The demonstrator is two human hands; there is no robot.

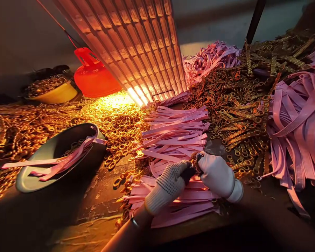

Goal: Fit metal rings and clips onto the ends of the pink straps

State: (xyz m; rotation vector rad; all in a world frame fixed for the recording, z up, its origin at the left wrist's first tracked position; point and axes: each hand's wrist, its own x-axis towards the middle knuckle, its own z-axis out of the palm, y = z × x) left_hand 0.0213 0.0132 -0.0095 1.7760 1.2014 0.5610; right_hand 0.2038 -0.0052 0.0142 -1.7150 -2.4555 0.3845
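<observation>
An oval bowl at left holds flat pink straps; a yellow basin, upper left, metallic bits. Lower centre, gloved left hand and right hand clamp a brassy piece.

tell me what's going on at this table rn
A person in gloves has their left hand and right hand together over a row of pink straps, fingers closed on a small gold-toned piece too small to make out. Gold rings are heaped to the left under a red lamp; more metal pieces lie to the right.
</observation>
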